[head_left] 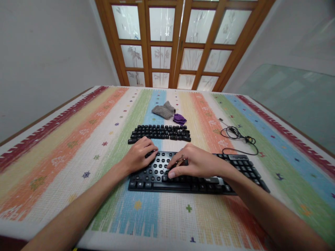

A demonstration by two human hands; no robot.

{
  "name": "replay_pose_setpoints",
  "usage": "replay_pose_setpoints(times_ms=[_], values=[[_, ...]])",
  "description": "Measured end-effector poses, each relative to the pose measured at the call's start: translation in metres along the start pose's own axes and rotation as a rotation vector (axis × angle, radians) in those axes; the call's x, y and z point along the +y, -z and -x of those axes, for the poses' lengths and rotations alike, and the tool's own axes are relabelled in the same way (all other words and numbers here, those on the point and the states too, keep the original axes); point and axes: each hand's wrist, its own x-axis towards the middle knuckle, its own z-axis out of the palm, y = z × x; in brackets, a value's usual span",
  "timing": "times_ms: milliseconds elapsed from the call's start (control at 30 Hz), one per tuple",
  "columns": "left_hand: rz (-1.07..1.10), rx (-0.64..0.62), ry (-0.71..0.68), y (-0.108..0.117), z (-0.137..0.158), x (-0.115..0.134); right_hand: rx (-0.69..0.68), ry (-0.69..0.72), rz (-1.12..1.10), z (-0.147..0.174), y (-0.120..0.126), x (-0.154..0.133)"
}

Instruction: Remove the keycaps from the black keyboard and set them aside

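A black keyboard lies across the tablecloth in front of me. Many keys are off its left and middle part, leaving bare round key posts, while its bottom row and right side still carry keys. My left hand holds the keyboard's upper left edge, thumb on top and fingers at the back edge. Over the middle, my right hand is closed around a small metal tool, mostly hidden by the fingers. Its thumb and index fingertip are right at a black keycap at the edge of the bare area.
Behind the keyboard, loose black keycaps lie in rows. Farther back are a grey cloth and a purple cloth. A coiled black cable lies at the right on the striped tablecloth. Wooden glazed doors stand beyond the table.
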Motion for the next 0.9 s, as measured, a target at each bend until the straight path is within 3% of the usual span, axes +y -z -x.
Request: replay_pose_setpoints(times_ms=[233,500,900], values=[[-0.002,-0.015,-0.03,0.0,0.001,-0.001,0.002,0.064,0.098,0.006,-0.004,-0.007],[-0.093,0.042,-0.163,0.001,0.008,0.002,-0.02,0.107,0.091,0.006,-0.007,-0.008],[-0.109,-0.035,-0.291,-0.001,0.011,0.002,0.133,0.081,0.05,0.007,-0.02,-0.008]])
